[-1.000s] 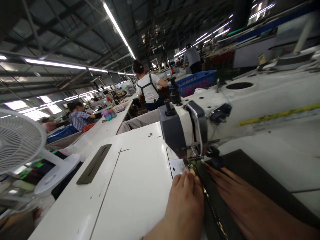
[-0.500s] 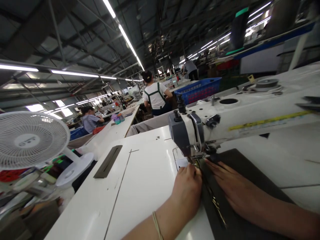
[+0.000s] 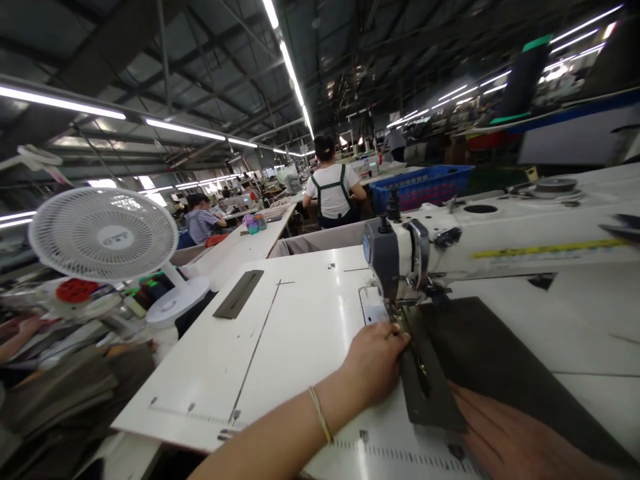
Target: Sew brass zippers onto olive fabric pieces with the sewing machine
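At the sewing machine point(image 3: 400, 260), my left hand point(image 3: 375, 363) is closed, its fingertips pinching the left edge of a narrow dark fabric strip point(image 3: 440, 393) just in front of the needle area. A gold-coloured zipper point(image 3: 419, 363) runs along a slot in this strip. Under the strip and to its right lies a larger dark fabric panel point(image 3: 500, 353). My right hand point(image 3: 515, 433), slightly blurred, lies stretched out on the panel, its fingertips against the strip's lower right edge. The presser foot partly hides the strip's far end.
A second slotted dark strip point(image 3: 239, 293) lies on the white table point(image 3: 300, 333). Left of it stands a white fan point(image 3: 105, 233). Beyond the machine are a blue crate point(image 3: 420, 187) and a seated person point(image 3: 333, 190). Another person's hand point(image 3: 30, 327) shows at far left.
My right hand has drawn back from beside the needle toward the near end of the strip. My left hand stays by the needle. The view has swung left.
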Tool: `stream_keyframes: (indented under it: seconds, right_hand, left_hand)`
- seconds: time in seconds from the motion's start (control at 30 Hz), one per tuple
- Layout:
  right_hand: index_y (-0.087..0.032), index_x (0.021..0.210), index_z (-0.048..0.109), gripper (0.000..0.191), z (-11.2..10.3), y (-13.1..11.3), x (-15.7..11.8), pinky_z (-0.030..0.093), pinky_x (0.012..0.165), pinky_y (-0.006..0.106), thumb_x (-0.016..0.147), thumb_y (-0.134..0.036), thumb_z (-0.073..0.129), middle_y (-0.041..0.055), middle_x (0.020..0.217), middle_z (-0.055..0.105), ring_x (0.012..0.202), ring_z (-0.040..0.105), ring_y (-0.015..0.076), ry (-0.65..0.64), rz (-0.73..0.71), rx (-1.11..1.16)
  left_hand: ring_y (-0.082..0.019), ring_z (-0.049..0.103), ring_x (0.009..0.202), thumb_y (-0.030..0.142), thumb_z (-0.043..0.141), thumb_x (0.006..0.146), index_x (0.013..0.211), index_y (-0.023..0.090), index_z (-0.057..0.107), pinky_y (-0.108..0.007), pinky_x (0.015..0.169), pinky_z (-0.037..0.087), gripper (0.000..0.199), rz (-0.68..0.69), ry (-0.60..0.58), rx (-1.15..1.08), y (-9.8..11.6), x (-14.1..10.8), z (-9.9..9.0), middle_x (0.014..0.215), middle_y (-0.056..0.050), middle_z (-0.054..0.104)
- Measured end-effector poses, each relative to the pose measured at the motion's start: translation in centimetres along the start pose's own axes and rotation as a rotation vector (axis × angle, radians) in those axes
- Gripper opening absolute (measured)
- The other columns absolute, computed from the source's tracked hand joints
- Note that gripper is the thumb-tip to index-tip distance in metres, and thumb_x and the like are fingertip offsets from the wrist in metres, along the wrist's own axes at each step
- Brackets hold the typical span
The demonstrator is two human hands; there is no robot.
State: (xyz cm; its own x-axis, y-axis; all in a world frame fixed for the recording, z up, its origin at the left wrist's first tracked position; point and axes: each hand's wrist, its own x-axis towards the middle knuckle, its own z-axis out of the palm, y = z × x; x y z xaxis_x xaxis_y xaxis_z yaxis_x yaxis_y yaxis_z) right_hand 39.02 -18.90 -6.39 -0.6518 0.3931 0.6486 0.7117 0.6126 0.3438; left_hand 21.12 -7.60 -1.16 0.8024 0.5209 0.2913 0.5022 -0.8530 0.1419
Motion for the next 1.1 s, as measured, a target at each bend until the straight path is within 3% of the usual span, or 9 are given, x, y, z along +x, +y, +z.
stream_keyframes:
  seconds: [0.2, 0.37, 0.53, 0.77, 0.97, 1.1]
  right_hand:
    - [-0.013, 0.11, 0.062, 0.042, -0.1, -1.2, 0.6, 0.055, 0.08, 0.035, 0.082, 0.001, 0.035, 0.0116, 0.097, 0.07, 0.093, 0.065, 0.0218, 0.052, 0.162, -0.016]
    - [-0.014, 0.089, 0.067, 0.039, -0.9, -1.3, 1.6, 0.054, 0.08, 0.031, 0.081, 0.003, 0.033, 0.0094, 0.085, 0.07, 0.088, 0.065, 0.019, 0.024, 0.125, 0.018]
    - [-0.014, 0.089, 0.068, 0.041, 0.4, -1.7, 1.4, 0.054, 0.078, 0.033, 0.08, 0.002, 0.031, 0.0104, 0.084, 0.07, 0.083, 0.065, 0.02, 0.117, 0.235, 0.062]
    - [-0.016, 0.091, 0.067, 0.04, 0.2, 0.1, 1.8, 0.053, 0.077, 0.027, 0.078, 0.001, 0.033, 0.0074, 0.086, 0.07, 0.082, 0.065, 0.0172, 0.029, 0.127, 0.03]
    - [-0.017, 0.084, 0.062, 0.04, 1.5, 0.7, 2.7, 0.051, 0.071, 0.028, 0.082, 0.001, 0.027, 0.0062, 0.079, 0.068, 0.077, 0.063, 0.0169, 0.214, 0.281, 0.039]
    - [-0.017, 0.085, 0.063, 0.041, 2.3, 1.4, 3.2, 0.05, 0.072, 0.028, 0.087, -0.002, 0.025, 0.006, 0.081, 0.068, 0.078, 0.061, 0.0165, 0.237, 0.278, 0.001]
  left_hand:
    - [-0.021, 0.06, 0.107, 0.015, 0.056, 0.084, 0.107, 0.013, 0.062, -0.035, 0.096, 0.05, 0.024, 0.003, 0.011, -0.037, 2.1, -1.8, -0.2, 0.116, -0.01, 0.064]
    - [-0.025, 0.06, 0.109, 0.015, 0.059, 0.082, 0.107, 0.009, 0.06, -0.037, 0.097, 0.049, 0.026, 0.021, -0.034, 0.013, 2.7, -1.4, 0.0, 0.116, -0.013, 0.064]
    - [-0.026, 0.057, 0.112, 0.016, 0.057, 0.084, 0.109, 0.008, 0.059, -0.038, 0.097, 0.049, 0.027, 0.038, -0.029, 0.059, 2.5, -1.0, 0.7, 0.119, -0.014, 0.062]
    - [-0.025, 0.061, 0.102, 0.015, 0.058, 0.084, 0.104, 0.01, 0.061, -0.037, 0.091, 0.052, 0.021, 0.046, 0.047, 0.044, 1.6, -0.4, 1.2, 0.114, -0.013, 0.063]
    - [-0.023, 0.06, 0.096, 0.012, 0.059, 0.085, 0.103, 0.012, 0.061, -0.036, 0.088, 0.053, 0.018, 0.007, 0.08, -0.001, 0.9, 0.7, 1.0, 0.107, -0.01, 0.063]
    - [-0.021, 0.061, 0.088, 0.008, 0.058, 0.084, 0.098, 0.016, 0.063, -0.032, 0.078, 0.055, 0.016, -0.097, 0.065, -0.077, 0.4, 1.2, 1.1, 0.098, -0.007, 0.061]
